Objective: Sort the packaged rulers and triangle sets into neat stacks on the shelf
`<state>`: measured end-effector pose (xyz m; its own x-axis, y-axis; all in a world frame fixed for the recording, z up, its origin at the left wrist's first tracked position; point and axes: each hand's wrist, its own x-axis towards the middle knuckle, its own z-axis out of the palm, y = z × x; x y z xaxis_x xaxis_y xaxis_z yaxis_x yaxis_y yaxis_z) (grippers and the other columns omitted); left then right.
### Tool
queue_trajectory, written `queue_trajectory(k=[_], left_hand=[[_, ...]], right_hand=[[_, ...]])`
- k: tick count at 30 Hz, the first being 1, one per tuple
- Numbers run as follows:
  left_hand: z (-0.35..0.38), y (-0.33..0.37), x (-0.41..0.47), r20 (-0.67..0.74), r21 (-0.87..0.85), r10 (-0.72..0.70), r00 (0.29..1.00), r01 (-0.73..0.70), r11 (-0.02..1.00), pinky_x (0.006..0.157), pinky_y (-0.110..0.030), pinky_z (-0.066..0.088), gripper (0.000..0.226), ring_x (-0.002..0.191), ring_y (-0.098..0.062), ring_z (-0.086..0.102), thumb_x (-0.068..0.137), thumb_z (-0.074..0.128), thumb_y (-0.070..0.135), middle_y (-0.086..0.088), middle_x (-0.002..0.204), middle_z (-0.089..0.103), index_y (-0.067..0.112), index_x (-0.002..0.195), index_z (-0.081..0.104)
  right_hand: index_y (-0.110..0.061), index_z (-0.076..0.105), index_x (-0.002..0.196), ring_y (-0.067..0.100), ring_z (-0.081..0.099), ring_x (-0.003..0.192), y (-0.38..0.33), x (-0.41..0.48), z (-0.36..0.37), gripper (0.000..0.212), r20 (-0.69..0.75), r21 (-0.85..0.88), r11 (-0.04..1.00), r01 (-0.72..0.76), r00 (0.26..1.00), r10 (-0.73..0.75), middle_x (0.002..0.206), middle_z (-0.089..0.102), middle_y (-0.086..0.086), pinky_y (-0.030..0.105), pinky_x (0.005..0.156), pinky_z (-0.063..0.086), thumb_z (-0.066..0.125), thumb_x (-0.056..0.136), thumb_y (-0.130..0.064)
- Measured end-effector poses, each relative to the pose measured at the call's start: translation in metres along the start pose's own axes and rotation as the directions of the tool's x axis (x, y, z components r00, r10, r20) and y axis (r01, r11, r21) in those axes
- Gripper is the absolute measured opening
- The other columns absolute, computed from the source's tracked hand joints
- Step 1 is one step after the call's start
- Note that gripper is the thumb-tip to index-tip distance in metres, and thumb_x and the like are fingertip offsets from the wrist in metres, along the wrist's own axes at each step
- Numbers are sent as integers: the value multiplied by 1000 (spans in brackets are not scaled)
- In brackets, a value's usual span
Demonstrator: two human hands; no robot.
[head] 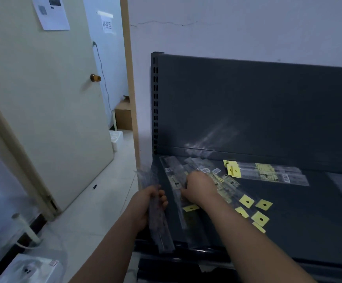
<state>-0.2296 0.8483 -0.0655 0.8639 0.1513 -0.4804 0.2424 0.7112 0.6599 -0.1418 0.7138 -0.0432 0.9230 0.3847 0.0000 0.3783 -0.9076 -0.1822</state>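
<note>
My left hand (149, 203) has its grip closed around a bundle of packaged rulers (160, 227), held just off the shelf's (309, 231) left edge with its lower end hanging past the front edge. The sleeves look slick and the bundle is long, so a slack grip could let inner packets slide out onto the floor. My right hand (198, 186) lies on the loose pile (225, 180) near the shelf's rear-left corner, fingers curled out of sight, and I cannot tell whether that grip has closed on a packet. The pile is fanned and overlapping, so pulling one packet could drag its neighbours toward the front edge, where their yellow tabs (260, 218) lie close. The tidy stack (268, 172) along the rear edge sits just beside the pile, and a careless sweep could knock it askew.
</note>
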Motion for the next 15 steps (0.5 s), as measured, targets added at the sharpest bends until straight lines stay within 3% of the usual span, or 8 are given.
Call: queue_trajectory(k=[4,10,13,15], left_hand=[[-2,0,0,3,-7,-7,1000,7,1000,48,-26,53,18,57,-19,51,88,41,-4,-8,69,53,3,98,55],[-7,-1,1,32,-17,-10,999,10,1000,50,-28,53,18,54,-18,53,86,42,-5,-8,66,53,3,96,53],[-8,-2,0,27,-10,-10,1000,10,1000,53,-28,55,16,57,-19,54,87,44,-5,-9,67,55,2,97,54],[-8,-1,-1,23,-10,-9,1000,9,1000,53,-28,56,14,57,-19,56,89,47,-4,-10,68,57,1,97,57]], right_hand=[[-7,64,100,29,63,98,-9,-3,-6,31,38,-46,998,-40,998,42,105,65,11,30,71,44,65,83,-32],[-6,63,105,29,63,104,-15,-4,-6,20,-9,-148,984,-97,995,97,110,66,13,32,81,51,58,86,-13],[-5,65,97,30,64,93,-8,-3,-3,16,-32,40,975,-221,975,222,103,68,13,31,72,49,52,89,-10],[-6,61,79,26,59,72,3,-2,-4,12,-22,247,929,-277,957,291,84,66,12,25,59,42,54,87,-11]])
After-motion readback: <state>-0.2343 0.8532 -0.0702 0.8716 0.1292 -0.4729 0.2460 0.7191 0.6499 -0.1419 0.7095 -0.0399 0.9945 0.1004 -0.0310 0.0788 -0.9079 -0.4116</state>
